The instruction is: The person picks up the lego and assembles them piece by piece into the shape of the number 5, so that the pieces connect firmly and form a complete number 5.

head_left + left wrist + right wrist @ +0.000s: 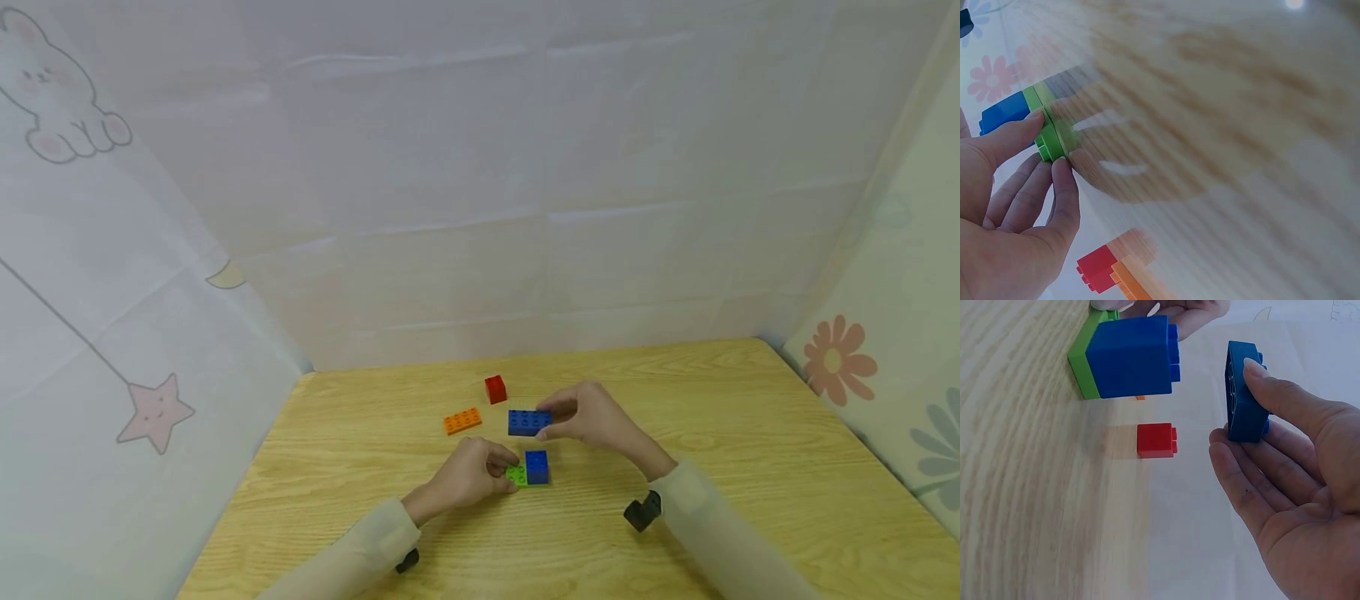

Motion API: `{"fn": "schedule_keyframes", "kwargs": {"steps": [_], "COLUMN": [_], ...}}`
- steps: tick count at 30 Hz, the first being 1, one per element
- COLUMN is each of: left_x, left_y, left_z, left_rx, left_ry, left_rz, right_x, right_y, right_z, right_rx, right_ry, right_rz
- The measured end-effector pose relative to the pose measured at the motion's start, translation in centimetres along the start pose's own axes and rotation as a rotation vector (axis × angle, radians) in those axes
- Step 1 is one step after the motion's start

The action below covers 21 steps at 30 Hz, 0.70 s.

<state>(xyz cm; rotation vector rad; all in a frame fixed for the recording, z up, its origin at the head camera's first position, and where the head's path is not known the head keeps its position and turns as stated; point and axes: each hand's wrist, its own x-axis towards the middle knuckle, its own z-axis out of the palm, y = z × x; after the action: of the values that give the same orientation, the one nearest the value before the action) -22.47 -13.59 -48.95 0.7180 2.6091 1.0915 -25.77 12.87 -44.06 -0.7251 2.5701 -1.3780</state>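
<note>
Sleeves [720, 525] fwd, R grip [592, 418] up w/ blue blk [523, 422], L grip [467, 472] low.

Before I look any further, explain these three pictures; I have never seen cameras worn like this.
No machine here: a person works bare-handed. The wide picture looks forward and down from the head; the closer two come from the left and right wrists. On the wood-grain table lie a thin orange plastic brick, a small red plastic brick, and a flat green plastic brick with a boxy blue plastic brick on one end. The left hand pinches the green brick; the right hand holds an oblong blue plastic brick up off the table.
</note>
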Motion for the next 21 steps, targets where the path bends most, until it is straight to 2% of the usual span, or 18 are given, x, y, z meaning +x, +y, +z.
{"fn": "schedule_keyframes", "kwargs": {"steps": [9, 21], "left_x": [0.1, -0.2], "left_y": [0.0, -0.2], "left_z": [0.1, -0.1], "left_rx": [0.014, -0.003], "left_ry": [0.002, 0.003], "left_rz": [0.03, 0.032], "right_x": [-1.1, -1.7], "right_y": [-0.2, -0.1], "right_z": [0.8, 2.1], "right_rx": [0.017, 0.079], "right_ry": [-0.03, -0.069], "right_rz": [-0.016, -0.012]}}
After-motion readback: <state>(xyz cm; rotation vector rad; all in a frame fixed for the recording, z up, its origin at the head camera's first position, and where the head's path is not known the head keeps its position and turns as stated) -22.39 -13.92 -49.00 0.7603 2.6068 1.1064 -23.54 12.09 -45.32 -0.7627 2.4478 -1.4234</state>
